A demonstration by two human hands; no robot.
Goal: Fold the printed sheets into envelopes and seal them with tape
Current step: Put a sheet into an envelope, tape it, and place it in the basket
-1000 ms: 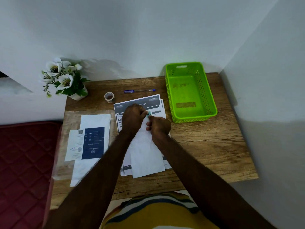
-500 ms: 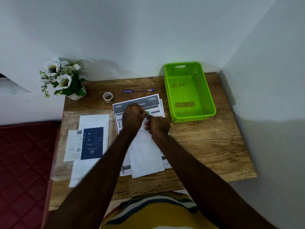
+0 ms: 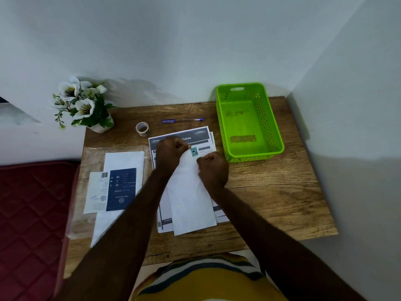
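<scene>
A folded white sheet (image 3: pixel 191 200) lies lengthwise on a stack of printed sheets (image 3: pixel 186 135) in the middle of the wooden table (image 3: pixel 277 192). My left hand (image 3: pixel 170 152) pinches the folded sheet's far left corner. My right hand (image 3: pixel 213 170) pinches its far right edge. Between the two hands a small teal printed picture (image 3: pixel 194 151) shows on the paper. A roll of clear tape (image 3: pixel 142 128) stands behind the stack, apart from both hands.
A blue pen (image 3: pixel 182 120) lies behind the sheets. A green plastic basket (image 3: pixel 274 129) sits at the back right. White envelopes with a dark blue leaflet (image 3: pixel 121 189) lie on the left. A pot of white flowers (image 3: pixel 82 105) stands at the back left corner.
My hands have drawn apart at the sheet's far end, the right one shifting right and toward me, which uncovers the small teal picture between them.
</scene>
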